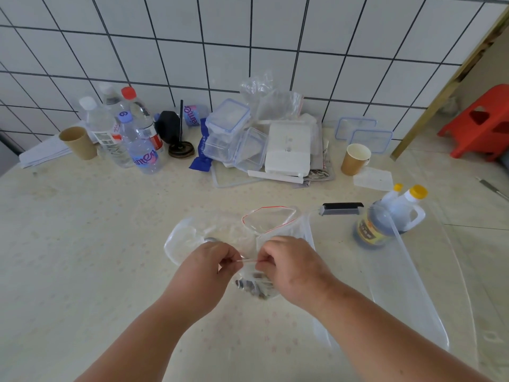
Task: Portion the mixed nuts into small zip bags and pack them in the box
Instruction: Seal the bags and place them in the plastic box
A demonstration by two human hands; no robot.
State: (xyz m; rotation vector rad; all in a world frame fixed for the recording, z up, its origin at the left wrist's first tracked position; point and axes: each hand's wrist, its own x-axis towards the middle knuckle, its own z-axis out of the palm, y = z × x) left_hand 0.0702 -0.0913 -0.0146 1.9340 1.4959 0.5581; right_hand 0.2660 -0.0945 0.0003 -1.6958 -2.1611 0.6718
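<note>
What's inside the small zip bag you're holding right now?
Dark and pale nuts sit in the bottom of the small zip bag. The left hand and right hand pinch its top strip and cover the upper part, so the fill level is unclear.

Left tabletop (82, 230) open; clear box (407, 271) walls off right; bottles (132, 133), containers (234, 133) crowd back.

Soft, even daylight is filling the scene, bright but not harsh, and the counter (82, 230) is showing only faint, diffuse shadows beneath the forearms. The wide-angle lens is bending the tiled wall (248, 37) so that its grout lines are fanning outward toward the edges. Mild glare is whitening the clear plastic sheet (413, 285) at the right. The picture is looking slightly soft overall, with fine detail smearing around the hands (212, 264).
</note>
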